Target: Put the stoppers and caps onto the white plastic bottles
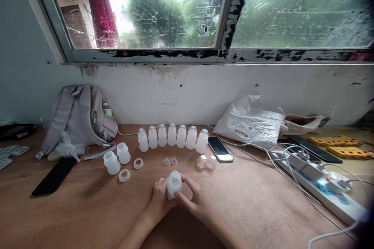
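Observation:
A translucent white baby bottle (174, 185) with a clear dome cap stands between my two hands. My left hand (160, 194) is wrapped round its left side. On the other side my right hand (194, 198) has thumb and fingers against the bottle near the cap. Beyond them lie two clear nipples (170, 161) and two clear dome caps (206, 162). Two open bottle bodies (117, 159) stand to the left, with two white collar rings (131, 169) near them. Several capped baby bottles (172, 136) form a curved row farther back.
A phone (221, 149) lies right of the row, before a plastic-wrapped package (251, 122). Power strips (321, 186) with tangled white cables take up the right side. To the left are a grey backpack (80, 118) and a black flat case (54, 177). Wall and window (146, 11) bound the table's back.

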A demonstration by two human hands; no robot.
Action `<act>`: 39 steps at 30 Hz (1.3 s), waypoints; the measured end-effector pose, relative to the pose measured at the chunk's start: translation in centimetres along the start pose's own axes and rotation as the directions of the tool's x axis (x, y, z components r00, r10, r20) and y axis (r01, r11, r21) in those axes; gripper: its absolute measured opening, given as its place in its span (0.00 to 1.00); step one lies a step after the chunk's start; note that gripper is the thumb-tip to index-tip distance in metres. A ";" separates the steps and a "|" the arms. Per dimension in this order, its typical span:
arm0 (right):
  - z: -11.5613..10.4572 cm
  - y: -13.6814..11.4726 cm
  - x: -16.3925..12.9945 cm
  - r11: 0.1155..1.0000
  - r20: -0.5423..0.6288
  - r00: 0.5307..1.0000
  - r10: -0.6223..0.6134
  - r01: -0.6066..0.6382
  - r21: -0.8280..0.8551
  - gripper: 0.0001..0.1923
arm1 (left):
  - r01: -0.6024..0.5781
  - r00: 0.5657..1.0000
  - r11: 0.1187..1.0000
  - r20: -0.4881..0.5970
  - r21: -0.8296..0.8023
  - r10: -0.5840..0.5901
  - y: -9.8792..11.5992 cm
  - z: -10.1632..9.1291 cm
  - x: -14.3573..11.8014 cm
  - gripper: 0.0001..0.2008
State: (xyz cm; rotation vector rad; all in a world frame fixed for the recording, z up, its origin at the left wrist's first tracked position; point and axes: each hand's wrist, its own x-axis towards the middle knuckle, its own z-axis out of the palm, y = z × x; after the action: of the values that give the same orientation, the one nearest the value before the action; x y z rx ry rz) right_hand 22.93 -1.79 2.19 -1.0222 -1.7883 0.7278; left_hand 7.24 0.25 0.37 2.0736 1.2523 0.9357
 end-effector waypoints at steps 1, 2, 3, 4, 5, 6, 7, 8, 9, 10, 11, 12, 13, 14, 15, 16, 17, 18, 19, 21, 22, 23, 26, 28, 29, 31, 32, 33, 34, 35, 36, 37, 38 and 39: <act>0.1 0.3 0.0 1.000 0.008 1.000 0.008 -0.008 -0.006 0.23 | 0.005 1.000 1.000 0.000 -0.004 -0.005 -0.1 0.0 0.0 0.16; 0.2 0.5 0.1 1.000 0.017 1.000 0.014 -0.013 -0.011 0.23 | 0.012 1.000 1.000 0.003 -0.011 -0.012 -0.2 0.0 0.0 0.16; 0.3 0.6 0.1 1.000 0.027 1.000 0.015 -0.014 -0.017 0.23 | 0.018 1.000 1.000 0.011 -0.018 -0.018 -0.4 0.0 -0.1 0.17; 0.4 0.8 0.2 1.000 0.033 0.999 0.014 -0.013 -0.024 0.24 | 0.025 1.000 0.999 0.015 -0.025 -0.025 -0.6 0.0 -0.2 0.19; 0.5 0.9 0.2 0.999 0.038 0.999 0.012 -0.010 -0.032 0.23 | 0.030 0.999 0.999 0.019 -0.033 -0.029 -0.8 0.1 -0.3 0.21; 0.5 1.0 0.3 0.999 0.042 0.999 0.011 -0.009 -0.039 0.22 | 0.032 0.999 0.999 0.021 -0.043 -0.031 -1.1 0.1 -0.4 0.24; 0.6 1.0 0.3 0.999 0.046 0.999 0.013 -0.011 -0.046 0.21 | 0.028 0.999 0.998 0.023 -0.061 -0.027 -1.3 0.2 -0.6 0.27; 0.6 1.0 0.3 0.999 0.052 0.998 0.018 -0.016 -0.051 0.21 | 0.020 0.999 0.996 0.029 -0.090 -0.018 -1.4 0.1 -0.8 0.30; 0.6 1.0 0.4 0.998 0.058 0.998 0.024 -0.021 -0.057 0.20 | 0.011 0.999 0.992 0.039 -0.129 -0.006 -1.5 0.0 -0.9 0.32; 0.6 1.0 0.4 0.998 0.067 0.997 0.031 -0.027 -0.064 0.19 | 0.002 0.999 0.984 0.050 -0.180 0.007 -1.4 -0.3 -1.1 0.34; 0.6 1.0 0.4 0.997 0.073 0.997 0.038 -0.033 -0.072 0.19 | 0.000 0.998 0.972 0.058 -0.236 0.014 -1.2 -0.6 -1.1 0.36; 0.6 0.9 0.4 0.996 0.073 0.996 0.044 -0.038 -0.080 0.18 | 0.004 0.999 0.957 0.053 -0.290 0.012 -0.9 -1.0 -1.2 0.36; 0.7 0.9 0.3 0.995 0.069 0.996 0.049 -0.043 -0.089 0.18 | 0.011 1.000 0.942 0.028 -0.337 -0.001 -0.5 -1.5 -1.1 0.36; 0.7 0.8 0.3 0.994 0.063 0.997 0.053 -0.047 -0.095 0.18 | 0.015 1.000 0.929 -0.016 -0.370 -0.022 -0.1 -2.1 -1.0 0.35; 0.8 0.8 0.2 0.994 0.055 0.997 0.056 -0.050 -0.099 0.17 | 0.014 0.997 0.922 -0.067 -0.387 -0.043 0.5 -2.7 -0.8 0.33; 0.8 0.8 0.2 0.994 0.047 0.997 0.058 -0.053 -0.100 0.17 | 0.010 0.991 0.922 -0.118 -0.387 -0.061 1.0 -3.3 -0.5 0.30; 0.9 0.9 0.1 0.994 0.041 0.997 0.058 -0.054 -0.099 0.17 | 0.008 0.985 0.926 -0.157 -0.376 -0.073 1.6 -3.8 -0.2 0.26; 0.9 1.0 0.1 0.994 0.037 0.998 0.058 -0.054 -0.098 0.17 | 0.012 0.983 0.933 -0.169 -0.359 -0.077 2.2 -4.3 0.2 0.24; 1.0 1.2 0.0 0.994 0.031 0.998 0.055 -0.052 -0.097 0.16 | 0.022 0.985 0.940 -0.155 -0.341 -0.080 2.8 -4.7 0.5 0.22; 1.1 1.5 0.0 0.994 0.022 0.998 0.050 -0.048 -0.095 0.16 | 0.041 0.994 0.951 -0.082 -0.306 -0.069 3.8 -5.2 1.2 0.21; 1.1 1.7 0.0 0.994 0.017 0.999 0.046 -0.045 -0.096 0.16 | 0.041 0.997 0.957 -0.053 -0.287 -0.059 4.1 -5.3 1.4 0.20; 1.2 1.9 0.0 0.994 0.014 0.999 0.042 -0.041 -0.098 0.16 | 0.036 0.998 0.964 -0.035 -0.265 -0.047 4.4 -5.4 1.6 0.20; 1.3 2.3 -0.1 0.992 0.019 0.999 0.028 -0.026 -0.120 0.15 | 0.024 0.998 0.983 -0.059 -0.180 -0.035 4.7 -6.0 2.1 0.17; 1.4 2.6 -0.2 0.990 0.021 1.000 0.023 -0.020 -0.140 0.16 | 0.048 0.994 0.992 -0.093 -0.118 -0.059 4.4 -7.4 2.5 0.16; 1.4 2.7 -0.3 0.989 0.021 1.000 0.023 -0.020 -0.149 0.16 | 0.068 0.991 0.994 -0.110 -0.086 -0.078 4.2 -8.4 2.8 0.17; 1.5 2.9 -0.3 0.986 0.022 0.999 0.026 -0.022 -0.164 0.16 | 0.112 0.978 0.994 -0.179 -0.007 -0.111 3.5 -10.9 3.7 0.17; 1.5 3.0 -0.4 0.985 0.024 0.999 0.027 -0.022 -0.170 0.16 | 0.119 0.971 0.993 -0.210 0.027 -0.111 3.1 -12.3 4.3 0.17; 1.6 3.0 -0.4 0.984 0.027 0.999 0.026 -0.021 -0.175 0.15 | 0.125 0.968 0.989 -0.229 0.077 -0.104 2.5 -13.5 5.0 0.17; 1.6 3.1 -0.4 0.983 0.030 0.999 0.023 -0.017 -0.180 0.15 | 0.133 0.964 0.981 -0.247 0.140 -0.095 1.9 -14.6 5.7 0.17; 1.6 3.0 -0.4 0.983 0.031 0.999 0.019 -0.013 -0.185 0.14 | 0.154 0.955 0.967 -0.283 0.205 -0.092 1.3 -15.6 6.5 0.17; 1.6 3.0 -0.4 0.982 0.032 0.999 0.015 -0.009 -0.189 0.14 | 0.176 0.948 0.945 -0.307 0.275 -0.087 0.5 -16.3 7.2 0.17; 1.6 2.9 -0.3 0.981 0.031 0.999 0.011 -0.005 -0.192 0.13 | 0.205 0.939 0.917 -0.332 0.342 -0.086 -0.2 -16.8 7.9 0.17; 1.6 2.9 -0.3 0.981 0.027 1.000 0.007 -0.002 -0.194 0.13 | 0.228 0.938 0.890 -0.335 0.395 -0.091 -0.9 -17.1 8.6 0.17; 1.6 2.8 -0.3 0.981 0.022 1.000 0.003 0.001 -0.196 0.13 | 0.251 0.937 0.861 -0.334 0.443 -0.102 -1.6 -17.2 9.2 0.17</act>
State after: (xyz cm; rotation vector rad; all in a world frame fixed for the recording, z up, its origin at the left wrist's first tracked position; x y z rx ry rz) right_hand 22.44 -0.76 -0.88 -1.1482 -1.9070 0.5736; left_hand -4.10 10.77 12.31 2.1713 1.9760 0.9482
